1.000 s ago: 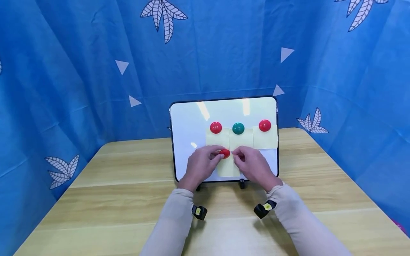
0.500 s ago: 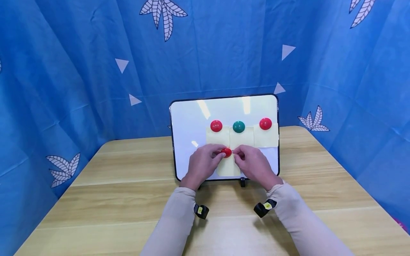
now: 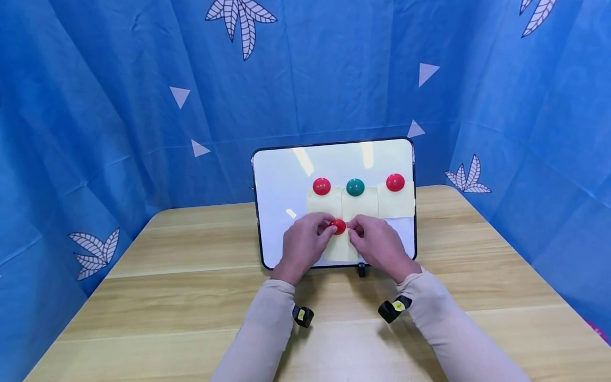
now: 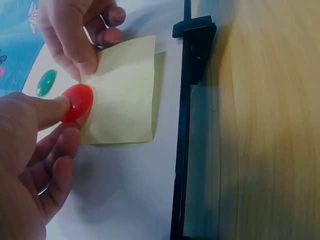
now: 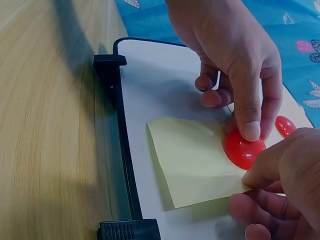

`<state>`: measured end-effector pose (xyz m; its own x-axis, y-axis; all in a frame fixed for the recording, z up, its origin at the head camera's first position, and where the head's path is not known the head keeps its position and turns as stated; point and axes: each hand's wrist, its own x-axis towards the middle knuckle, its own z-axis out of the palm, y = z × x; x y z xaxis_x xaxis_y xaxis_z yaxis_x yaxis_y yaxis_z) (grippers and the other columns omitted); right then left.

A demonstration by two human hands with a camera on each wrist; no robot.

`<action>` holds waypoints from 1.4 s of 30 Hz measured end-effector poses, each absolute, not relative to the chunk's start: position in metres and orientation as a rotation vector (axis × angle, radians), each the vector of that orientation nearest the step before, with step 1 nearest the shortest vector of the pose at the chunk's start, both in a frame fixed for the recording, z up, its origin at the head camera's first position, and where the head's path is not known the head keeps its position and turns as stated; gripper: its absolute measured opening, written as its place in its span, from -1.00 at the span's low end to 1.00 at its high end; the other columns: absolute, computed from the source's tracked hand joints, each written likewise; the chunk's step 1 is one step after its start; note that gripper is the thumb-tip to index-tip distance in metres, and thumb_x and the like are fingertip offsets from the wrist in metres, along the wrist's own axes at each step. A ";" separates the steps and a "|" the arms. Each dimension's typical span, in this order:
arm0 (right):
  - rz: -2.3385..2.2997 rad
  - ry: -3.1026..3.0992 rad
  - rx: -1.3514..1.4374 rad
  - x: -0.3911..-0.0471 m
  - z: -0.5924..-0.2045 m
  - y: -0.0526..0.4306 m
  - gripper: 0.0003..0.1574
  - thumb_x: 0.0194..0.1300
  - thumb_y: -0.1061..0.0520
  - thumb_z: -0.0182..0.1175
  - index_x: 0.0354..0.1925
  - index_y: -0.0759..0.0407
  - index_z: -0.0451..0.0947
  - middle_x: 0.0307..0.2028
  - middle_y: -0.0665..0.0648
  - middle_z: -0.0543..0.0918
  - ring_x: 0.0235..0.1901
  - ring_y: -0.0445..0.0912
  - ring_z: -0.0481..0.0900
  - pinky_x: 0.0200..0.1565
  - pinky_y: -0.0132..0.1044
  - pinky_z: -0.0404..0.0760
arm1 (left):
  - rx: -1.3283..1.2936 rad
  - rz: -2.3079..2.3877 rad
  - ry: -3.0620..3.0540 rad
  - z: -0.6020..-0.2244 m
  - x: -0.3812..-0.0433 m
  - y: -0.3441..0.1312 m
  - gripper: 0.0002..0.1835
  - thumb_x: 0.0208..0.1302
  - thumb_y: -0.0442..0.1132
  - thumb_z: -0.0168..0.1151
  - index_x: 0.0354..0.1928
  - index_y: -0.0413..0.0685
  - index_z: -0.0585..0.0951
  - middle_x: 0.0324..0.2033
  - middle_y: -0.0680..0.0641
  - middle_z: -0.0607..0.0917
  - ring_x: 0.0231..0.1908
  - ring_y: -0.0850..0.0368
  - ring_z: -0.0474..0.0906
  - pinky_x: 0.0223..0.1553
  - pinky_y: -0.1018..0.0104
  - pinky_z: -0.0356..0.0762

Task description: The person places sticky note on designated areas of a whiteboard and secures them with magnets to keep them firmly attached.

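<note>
Against a small whiteboard (image 3: 281, 185), my left hand (image 3: 303, 239) pinches a round red magnet (image 3: 339, 226) between thumb and fingers. The magnet sits over the top edge of a pale yellow sticky note (image 4: 122, 95). My right hand (image 3: 379, 241) pinches the top right corner of that note, close beside the magnet, as the right wrist view shows. The note's lower edge stands a little off the board and casts a shadow. Above are three more notes, topped by a red magnet (image 3: 322, 186), a green magnet (image 3: 355, 187) and another red magnet (image 3: 395, 182).
The whiteboard leans upright on black stand feet (image 3: 361, 269) on a wooden table (image 3: 191, 302). A blue patterned curtain (image 3: 229, 95) hangs behind it and along both sides. Each wrist carries a small black camera (image 3: 303, 317).
My left hand has shifted slightly right with the red magnet. The right hand keeps its pinch on the note's corner. The head view has tilted a little.
</note>
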<state>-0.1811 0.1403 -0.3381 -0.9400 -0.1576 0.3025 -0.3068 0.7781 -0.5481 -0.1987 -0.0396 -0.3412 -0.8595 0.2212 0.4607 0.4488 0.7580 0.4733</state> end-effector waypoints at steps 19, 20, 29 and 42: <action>0.814 -2.724 0.363 -0.182 -0.334 0.141 -0.79 0.30 0.16 0.35 -0.08 0.15 0.67 -0.31 0.06 0.72 -0.46 -0.12 0.57 -0.35 -0.27 0.61 | -0.538 -0.711 -2.521 -0.340 -0.198 -0.038 -0.69 0.24 -0.01 0.44 0.02 0.18 0.75 -0.19 0.10 0.75 -0.25 0.23 0.64 -0.26 0.36 0.58; 0.813 -2.728 0.357 -0.182 -0.334 0.141 -0.78 0.30 0.15 0.35 -0.08 0.15 0.67 -0.31 0.06 0.71 -0.46 -0.11 0.56 -0.34 -0.26 0.61 | -0.536 -0.712 -2.522 -0.340 -0.198 -0.038 -0.69 0.24 -0.01 0.44 0.01 0.18 0.75 -0.20 0.10 0.75 -0.26 0.23 0.64 -0.26 0.36 0.57; 0.808 -2.735 0.324 -0.182 -0.335 0.140 -0.78 0.30 0.14 0.35 -0.09 0.14 0.64 -0.32 0.06 0.72 -0.45 -0.10 0.57 -0.34 -0.25 0.61 | -0.535 -0.711 -2.526 -0.341 -0.197 -0.037 -0.69 0.24 -0.02 0.44 0.02 0.15 0.75 -0.23 0.10 0.73 -0.29 0.23 0.62 -0.29 0.37 0.57; 0.786 -2.692 0.321 -0.180 -0.337 0.140 -0.81 0.25 0.13 0.40 -0.23 0.11 0.56 -0.47 0.01 0.63 -0.53 -0.13 0.52 -0.42 -0.29 0.57 | -0.528 -0.711 -2.501 -0.347 -0.197 -0.037 -0.66 0.24 -0.02 0.44 0.04 0.15 0.74 -0.26 0.09 0.71 -0.33 0.23 0.59 -0.34 0.41 0.53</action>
<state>-0.1796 0.1395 -0.3371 -0.9244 -0.1239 0.3607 -0.2985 0.8236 -0.4822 -0.1972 -0.0370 -0.3471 -0.8085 0.2273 0.5429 0.4790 0.7901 0.3825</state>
